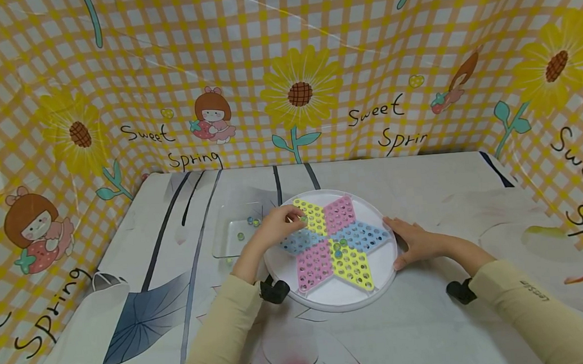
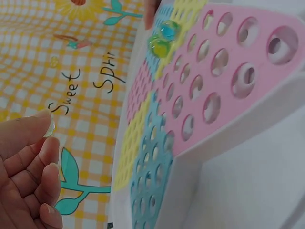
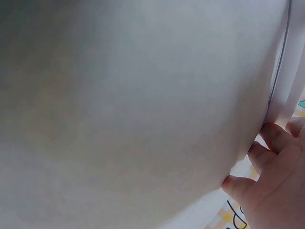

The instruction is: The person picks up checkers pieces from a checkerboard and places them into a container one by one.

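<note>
In the head view, a round white Chinese checkers board (image 1: pixel 325 302) carries a star of pink, yellow and blue perforated sections. My left hand (image 1: pixel 280 226) is over its far left part, pinching a clear greenish marble (image 2: pixel 50 128) between thumb and fingertips, above the holes. Near the star's centre sit several marbles (image 1: pixel 343 242), green and blue; two show clearly in the left wrist view. My right hand (image 1: pixel 417 242) rests against the board's right rim, fingers and thumb spread along it. In the right wrist view, those fingertips touch the board's edge.
Left of the board stands a clear plastic tray (image 1: pixel 218 246) with several marbles (image 1: pixel 241 236) in it. A printed white cloth (image 1: pixel 451 210) covers the table. Checked yellow fabric (image 1: pixel 241 39) hangs behind and at both sides.
</note>
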`<state>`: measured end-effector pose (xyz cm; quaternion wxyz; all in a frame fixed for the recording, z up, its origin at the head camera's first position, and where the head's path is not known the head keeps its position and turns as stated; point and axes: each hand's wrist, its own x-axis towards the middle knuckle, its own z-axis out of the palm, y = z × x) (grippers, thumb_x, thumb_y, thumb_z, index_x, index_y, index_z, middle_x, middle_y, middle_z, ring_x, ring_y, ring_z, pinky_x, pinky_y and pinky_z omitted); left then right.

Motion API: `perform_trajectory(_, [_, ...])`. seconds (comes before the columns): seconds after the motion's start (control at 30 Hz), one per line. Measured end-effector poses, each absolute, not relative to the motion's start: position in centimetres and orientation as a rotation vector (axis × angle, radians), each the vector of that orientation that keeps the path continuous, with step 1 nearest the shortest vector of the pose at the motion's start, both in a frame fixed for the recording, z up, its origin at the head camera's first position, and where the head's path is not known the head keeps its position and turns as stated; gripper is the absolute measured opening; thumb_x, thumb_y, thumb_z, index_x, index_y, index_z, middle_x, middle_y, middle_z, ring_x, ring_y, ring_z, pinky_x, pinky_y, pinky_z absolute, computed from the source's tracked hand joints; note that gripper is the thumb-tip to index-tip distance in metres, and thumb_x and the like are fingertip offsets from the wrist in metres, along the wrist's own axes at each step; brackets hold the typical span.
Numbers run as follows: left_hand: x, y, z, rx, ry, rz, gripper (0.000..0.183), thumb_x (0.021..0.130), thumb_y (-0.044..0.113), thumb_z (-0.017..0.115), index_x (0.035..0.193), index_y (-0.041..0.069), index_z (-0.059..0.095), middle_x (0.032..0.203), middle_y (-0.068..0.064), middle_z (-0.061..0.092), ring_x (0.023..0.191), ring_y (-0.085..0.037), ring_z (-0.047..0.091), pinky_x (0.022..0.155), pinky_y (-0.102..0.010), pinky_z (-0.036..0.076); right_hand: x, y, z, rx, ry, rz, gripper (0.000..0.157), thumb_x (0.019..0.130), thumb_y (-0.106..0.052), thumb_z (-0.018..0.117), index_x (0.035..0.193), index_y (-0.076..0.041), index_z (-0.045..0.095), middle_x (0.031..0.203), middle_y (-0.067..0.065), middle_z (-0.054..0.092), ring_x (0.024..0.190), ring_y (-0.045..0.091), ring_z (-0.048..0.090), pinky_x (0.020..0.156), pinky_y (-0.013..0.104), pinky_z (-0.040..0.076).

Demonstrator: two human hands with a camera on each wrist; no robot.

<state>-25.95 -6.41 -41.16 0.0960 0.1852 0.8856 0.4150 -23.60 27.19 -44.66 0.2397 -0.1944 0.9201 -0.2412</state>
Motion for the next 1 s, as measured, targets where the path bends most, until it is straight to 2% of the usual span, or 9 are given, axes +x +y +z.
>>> perform_trajectory(0.77, [-26.1, -12.8, -39.6, 0.322, 2.737, 1.378, 0.026, 0.086, 0.022, 0.063, 0.105, 0.004, 0.062, 0.092, -0.009, 0.061, 0.081, -0.019, 0.053, 0.067, -0.027, 0.044, -23.5, 27.2, -44.5, -0.538, 2.509, -0.664, 0.115, 0.067, -0.043, 0.077, 0.14, 0.011, 0.006, 0.145, 0.035, 0.006, 0.131, 0.053, 0.0, 0.1, 0.067, -0.003])
perform_trajectory(1.0, [-26.0, -14.8, -39.4, 0.288, 2.785, 1.37, 0.031, 0.086, 0.021, 0.063, 0.109, 0.0, 0.061, 0.095, -0.013, 0.061, 0.083, -0.023, 0.053, 0.069, -0.03, 0.043, -23.5, 27.2, -44.5, -0.54, 2.509, -0.663, 0.116, 0.067, -0.043, 0.077, 0.141, 0.011, 0.006, 0.145, 0.035, 0.006, 0.131, 0.052, 0.0, 0.1, 0.066, -0.003])
